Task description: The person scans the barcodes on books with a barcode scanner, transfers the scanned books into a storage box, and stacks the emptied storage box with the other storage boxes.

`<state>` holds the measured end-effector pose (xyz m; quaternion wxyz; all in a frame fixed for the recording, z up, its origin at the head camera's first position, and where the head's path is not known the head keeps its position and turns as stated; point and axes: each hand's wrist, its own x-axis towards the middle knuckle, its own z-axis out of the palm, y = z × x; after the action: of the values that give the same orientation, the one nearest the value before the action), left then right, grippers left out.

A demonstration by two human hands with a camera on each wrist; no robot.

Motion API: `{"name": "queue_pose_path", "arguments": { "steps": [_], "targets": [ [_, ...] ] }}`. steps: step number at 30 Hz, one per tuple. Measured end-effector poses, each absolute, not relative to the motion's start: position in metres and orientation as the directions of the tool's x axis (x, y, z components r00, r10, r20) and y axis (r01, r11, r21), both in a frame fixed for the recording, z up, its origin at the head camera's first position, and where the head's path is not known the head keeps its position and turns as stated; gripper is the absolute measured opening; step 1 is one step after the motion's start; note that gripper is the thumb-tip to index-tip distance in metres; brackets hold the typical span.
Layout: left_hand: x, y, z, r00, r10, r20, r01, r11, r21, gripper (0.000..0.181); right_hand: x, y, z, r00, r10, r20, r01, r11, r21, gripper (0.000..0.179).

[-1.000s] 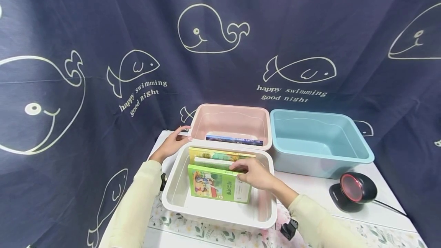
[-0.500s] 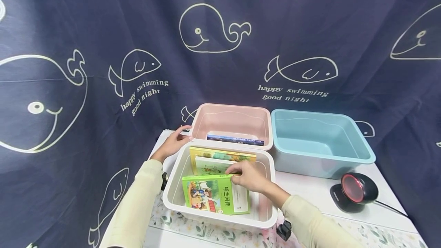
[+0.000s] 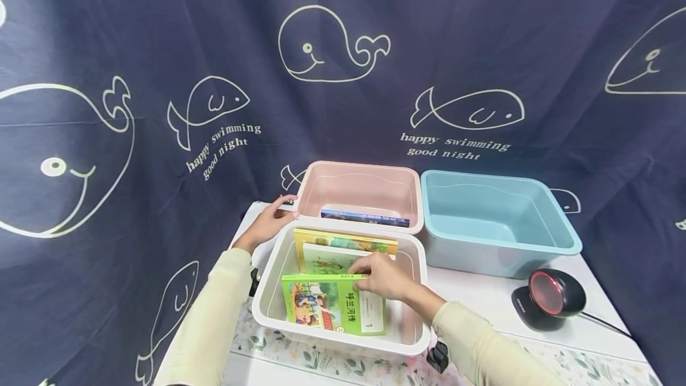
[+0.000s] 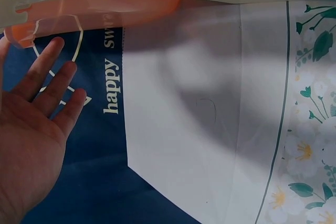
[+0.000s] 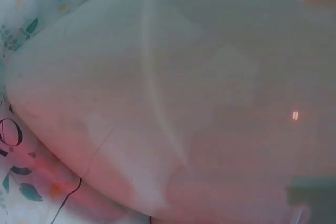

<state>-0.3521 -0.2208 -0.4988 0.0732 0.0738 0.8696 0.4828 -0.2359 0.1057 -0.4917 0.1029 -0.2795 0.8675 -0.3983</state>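
In the head view, a white bin [image 3: 270, 299] holds several books standing on edge. My right hand [image 3: 386, 277] reaches into it and pinches the top edge of the bright green book [image 3: 327, 305], the front one, which leans toward me. Behind that stand a pale green book [image 3: 328, 260] and a yellow book [image 3: 343, 239]. My left hand [image 3: 268, 225] is at the corner where the white and pink bins meet, fingers extended at the rims. The left wrist view shows its fingers [image 4: 62, 90] spread and holding nothing. Bin wall fills most of the right wrist view, hiding my right hand.
A pink bin [image 3: 364, 186] with a dark blue book [image 3: 365, 218] stands behind the white one. To its right is a light blue bin [image 3: 501, 245]. A black round device [image 3: 557, 292] with a cable sits at the right, and a dark whale-print cloth [image 3: 343, 118] hangs behind.
The bright green book has tipped toward me in my right hand's grip, showing more of the pale green cover behind it. My left hand has stayed at the rims.
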Motion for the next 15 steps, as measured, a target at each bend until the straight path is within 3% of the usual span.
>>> {"name": "queue_pose_path", "arguments": {
  "steps": [15],
  "targets": [
    [-0.35,-0.22,-0.498,-0.98,0.189,-0.057,0.053,0.532,0.845,0.055,-0.222,0.114,-0.47,-0.897,-0.424,0.126,-0.335,0.465,-0.819,0.02]
  ]
}}
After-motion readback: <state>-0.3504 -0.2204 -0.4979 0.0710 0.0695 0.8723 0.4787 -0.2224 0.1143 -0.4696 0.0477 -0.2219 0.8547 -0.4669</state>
